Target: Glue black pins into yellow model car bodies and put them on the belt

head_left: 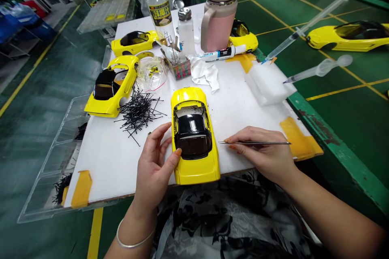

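A yellow toy car body (197,170) with a black roof lies on the white board (121,162) in front of me. My left hand (156,158) grips its left side, thumb over the edge near the dark rear window. To the right of the car, my right hand (261,147) holds thin metal tweezers (258,143) between thumb and fingers. Their tip points left toward the car, apart from it. A loose pile of thin black sprue-like pieces (139,111) lies left of the car. Small dark specks show through the car's front opening.
More yellow car bodies (109,105) stand at the board's left and back. Behind are a pink mug (220,20), a bottle (159,10), a glue tube (219,54) and crumpled tissue (205,73). Two syringes (291,40) stick into white foam (264,85) at right.
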`<state>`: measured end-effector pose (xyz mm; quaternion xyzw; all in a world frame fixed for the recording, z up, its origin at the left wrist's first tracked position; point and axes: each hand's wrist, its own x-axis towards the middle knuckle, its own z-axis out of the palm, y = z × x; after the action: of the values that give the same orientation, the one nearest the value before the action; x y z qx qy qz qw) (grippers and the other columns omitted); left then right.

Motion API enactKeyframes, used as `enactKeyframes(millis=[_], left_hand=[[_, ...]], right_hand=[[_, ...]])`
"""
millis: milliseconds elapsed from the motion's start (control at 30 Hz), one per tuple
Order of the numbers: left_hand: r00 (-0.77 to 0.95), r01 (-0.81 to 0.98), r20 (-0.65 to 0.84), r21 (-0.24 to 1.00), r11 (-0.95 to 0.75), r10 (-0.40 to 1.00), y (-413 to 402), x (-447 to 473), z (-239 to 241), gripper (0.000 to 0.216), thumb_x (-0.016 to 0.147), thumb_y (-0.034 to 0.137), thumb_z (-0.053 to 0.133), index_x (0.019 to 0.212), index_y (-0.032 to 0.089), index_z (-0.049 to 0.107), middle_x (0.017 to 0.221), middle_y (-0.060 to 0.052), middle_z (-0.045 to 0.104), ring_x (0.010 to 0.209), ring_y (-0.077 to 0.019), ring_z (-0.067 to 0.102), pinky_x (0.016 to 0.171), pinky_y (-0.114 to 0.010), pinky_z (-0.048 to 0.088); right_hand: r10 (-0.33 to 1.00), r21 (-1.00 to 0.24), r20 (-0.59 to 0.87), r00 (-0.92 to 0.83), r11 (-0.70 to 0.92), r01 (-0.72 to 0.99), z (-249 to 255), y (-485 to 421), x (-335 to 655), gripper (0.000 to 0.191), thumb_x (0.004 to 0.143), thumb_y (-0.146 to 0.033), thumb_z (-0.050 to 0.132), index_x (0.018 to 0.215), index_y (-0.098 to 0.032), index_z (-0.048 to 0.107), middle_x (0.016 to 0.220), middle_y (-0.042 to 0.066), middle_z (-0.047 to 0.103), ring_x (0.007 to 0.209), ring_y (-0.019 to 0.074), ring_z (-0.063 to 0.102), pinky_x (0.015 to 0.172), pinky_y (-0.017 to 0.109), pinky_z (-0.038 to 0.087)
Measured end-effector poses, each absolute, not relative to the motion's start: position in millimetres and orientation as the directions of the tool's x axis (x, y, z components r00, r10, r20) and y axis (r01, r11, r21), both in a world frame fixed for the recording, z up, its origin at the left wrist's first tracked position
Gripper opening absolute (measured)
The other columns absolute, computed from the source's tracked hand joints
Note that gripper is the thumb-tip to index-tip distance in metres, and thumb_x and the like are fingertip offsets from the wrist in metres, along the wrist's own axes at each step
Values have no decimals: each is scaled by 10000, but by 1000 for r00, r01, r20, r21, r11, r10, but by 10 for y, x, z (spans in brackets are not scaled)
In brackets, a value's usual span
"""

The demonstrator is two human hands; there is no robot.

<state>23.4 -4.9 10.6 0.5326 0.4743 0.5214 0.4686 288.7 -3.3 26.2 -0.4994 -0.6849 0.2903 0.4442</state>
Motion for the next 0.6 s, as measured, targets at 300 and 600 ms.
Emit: enactKeyframes(millis=[300, 600], left_hand=[[21, 7, 124, 992, -124, 992, -46, 232, 120, 483, 920, 239, 762, 1377, 305, 621, 1486, -65, 591, 1445, -237, 539, 1217, -350, 466], [17, 13, 135, 991, -136, 991, -41, 240, 109, 494, 907, 263, 774, 1375, 304, 620, 1493, -76, 582, 1431, -271, 551, 1229, -416, 461]], right_hand=[[841, -685, 517, -160, 518, 512, 308, -33, 2906, 158, 901, -116, 743, 974, -247, 793, 895, 39, 813, 777, 189, 778, 698, 288, 639], [614, -260, 645, -456, 737, 624, 275, -90, 2919, 325, 950, -46, 616, 1160, -245, 764, 1129, 86, 812, 1062, 242, 789, 945, 362, 679]])
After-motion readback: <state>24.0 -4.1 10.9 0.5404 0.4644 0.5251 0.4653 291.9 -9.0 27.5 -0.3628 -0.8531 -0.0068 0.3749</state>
